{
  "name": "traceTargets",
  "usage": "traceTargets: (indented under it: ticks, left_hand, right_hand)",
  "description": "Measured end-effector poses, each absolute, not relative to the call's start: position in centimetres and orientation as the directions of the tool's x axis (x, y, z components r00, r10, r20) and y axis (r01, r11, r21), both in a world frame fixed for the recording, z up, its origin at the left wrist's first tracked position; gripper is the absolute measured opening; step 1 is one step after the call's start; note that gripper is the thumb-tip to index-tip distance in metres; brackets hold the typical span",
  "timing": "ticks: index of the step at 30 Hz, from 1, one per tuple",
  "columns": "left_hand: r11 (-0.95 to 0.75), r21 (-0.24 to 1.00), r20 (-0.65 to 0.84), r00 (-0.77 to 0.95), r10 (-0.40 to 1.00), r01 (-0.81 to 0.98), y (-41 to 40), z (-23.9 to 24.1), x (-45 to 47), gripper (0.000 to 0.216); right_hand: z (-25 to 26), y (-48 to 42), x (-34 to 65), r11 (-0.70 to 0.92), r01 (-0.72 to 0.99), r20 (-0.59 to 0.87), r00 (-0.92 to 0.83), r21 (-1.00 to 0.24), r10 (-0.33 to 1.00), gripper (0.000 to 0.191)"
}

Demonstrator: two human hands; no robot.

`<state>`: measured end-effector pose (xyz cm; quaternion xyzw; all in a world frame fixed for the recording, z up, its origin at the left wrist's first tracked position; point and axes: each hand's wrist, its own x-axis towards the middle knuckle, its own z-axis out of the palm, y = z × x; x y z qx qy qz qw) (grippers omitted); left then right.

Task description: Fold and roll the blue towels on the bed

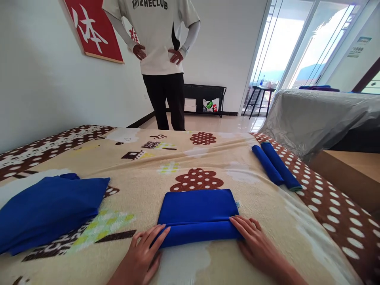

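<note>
Currently both hands, left [142, 253] and right [255, 241], press flat, fingers spread, on towel [197, 215] roll at lower centre; uneven pressure could skew it.

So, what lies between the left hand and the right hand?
In the head view, the blue towel, its near edge rolled, lies between left hand and right hand.

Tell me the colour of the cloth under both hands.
The cloth is solid royal blue, shown in the head view.

Residential bedroom: bed [208, 158] with patterned blanket, covered sofa [320, 114], glass balcony doors [297, 43], red wall hanging [95, 29].
</note>
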<state>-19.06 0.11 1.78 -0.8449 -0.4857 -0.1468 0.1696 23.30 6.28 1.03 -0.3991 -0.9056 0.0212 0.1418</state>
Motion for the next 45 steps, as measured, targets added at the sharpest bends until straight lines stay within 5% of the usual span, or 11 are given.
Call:
traceTargets:
  ticks: [3,7,11,16,34,40,45]
  left_hand:
    - [-0.445,0.055,0.398,0.389,0.831,0.894,1.7,1.2,-19.3,0.051]
    - [-0.338,0.213,0.295,0.27,0.917,0.917,5.3,2.5,-19.8,0.038]
    - [-0.284,0.158,0.337,0.219,0.916,0.946,7.6,3.9,-18.8,0.034]
    - [-0.337,0.088,0.39,0.279,0.878,0.938,7.2,3.6,-14.5,0.056]
    - [-0.467,0.149,0.268,0.419,0.867,0.872,5.7,4.4,-19.0,0.027]
    - [-0.488,-0.096,0.365,0.486,0.794,0.868,2.9,3.8,-18.4,0.046]
    - [-0.474,-0.033,0.385,0.449,0.807,0.88,2.1,2.5,-18.6,0.06]
  right_hand:
    - [1.4,8.2,22.8,0.606,0.73,0.187,-0.579,-0.315,0.794,0.068]
    - [2.6,12.2,21.9,0.544,0.767,0.159,-0.524,-0.339,0.837,0.055]
    - [3.4,13.7,19.9,0.504,0.828,0.202,-0.465,-0.247,0.862,0.041]
    - [3.4,11.3,16.8,0.575,0.803,0.257,-0.529,-0.158,0.809,0.06]
    - [4.8,11.1,20.6,0.633,0.738,0.19,-0.604,-0.235,0.774,0.036]
    - [3.1,8.5,21.7,0.685,0.714,0.25,-0.643,-0.146,0.724,0.042]
    - [2.0,7.9,22.6,0.715,0.689,0.3,-0.662,-0.118,0.687,0.058]
